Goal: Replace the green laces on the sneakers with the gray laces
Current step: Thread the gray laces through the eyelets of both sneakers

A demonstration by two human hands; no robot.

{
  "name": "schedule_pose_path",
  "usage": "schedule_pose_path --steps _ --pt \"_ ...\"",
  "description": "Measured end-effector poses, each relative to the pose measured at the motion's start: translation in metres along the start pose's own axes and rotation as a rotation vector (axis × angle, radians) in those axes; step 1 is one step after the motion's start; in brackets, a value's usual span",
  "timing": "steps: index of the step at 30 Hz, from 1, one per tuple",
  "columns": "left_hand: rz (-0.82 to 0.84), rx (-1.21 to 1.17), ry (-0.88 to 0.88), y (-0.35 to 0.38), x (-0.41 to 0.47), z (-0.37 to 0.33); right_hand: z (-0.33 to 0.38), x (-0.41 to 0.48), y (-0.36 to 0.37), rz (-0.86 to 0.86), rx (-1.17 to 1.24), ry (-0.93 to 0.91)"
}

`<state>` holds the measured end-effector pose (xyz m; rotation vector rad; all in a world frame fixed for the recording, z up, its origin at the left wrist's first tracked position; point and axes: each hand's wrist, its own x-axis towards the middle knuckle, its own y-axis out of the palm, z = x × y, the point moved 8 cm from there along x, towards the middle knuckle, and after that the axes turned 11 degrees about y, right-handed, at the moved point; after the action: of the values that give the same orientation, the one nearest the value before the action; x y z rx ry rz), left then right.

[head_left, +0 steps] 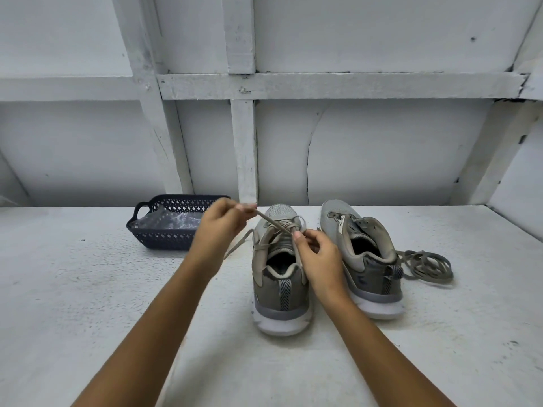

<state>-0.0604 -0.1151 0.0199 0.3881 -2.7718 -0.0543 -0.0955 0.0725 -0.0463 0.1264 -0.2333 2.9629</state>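
Lace (272,223) pinched — left fingers (228,207), right fingers (300,240)

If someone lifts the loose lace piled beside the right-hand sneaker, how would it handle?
Probably floppy: the flat greenish-gray lace lies in slack, overlapping loops on the white table. Likely very light, being a thin strip. It may come up tangled, since the loops cross one another.

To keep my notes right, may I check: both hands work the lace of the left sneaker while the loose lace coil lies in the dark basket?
Not quite: the head view shows the loose lace coil on the table beside the right sneaker, not in the dark basket. The left hand and right hand do work the lace of the left sneaker.
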Motion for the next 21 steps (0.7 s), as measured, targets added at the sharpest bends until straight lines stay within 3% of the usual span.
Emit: schedule_pose_path --steps 3,9,16,19,21 --pt "-0.111 -0.371 -0.051 -0.018 0.001 -0.002 0.002 -0.001 -0.001 0.002 -0.013 -0.013" --pt "-0.279 -0.65 -0.064 -0.059 0.01 -0.002 0.001 0.0 0.0 0.005 -0.023 -0.007" --pt "-0.169 -0.418 -0.123 -0.065 0.013 0.007 0.005 0.002 0.001 0.033 -0.08 -0.003" --pt "0.063 -0.178 -0.222 -0.05 0.005 0.019 0.006 0.002 0.0 0.068 -0.086 0.02" --pt "0.263 0.106 -0.274 -0.035 -0.006 0.028 0.008 0.004 0.0 0.088 -0.098 0.036"
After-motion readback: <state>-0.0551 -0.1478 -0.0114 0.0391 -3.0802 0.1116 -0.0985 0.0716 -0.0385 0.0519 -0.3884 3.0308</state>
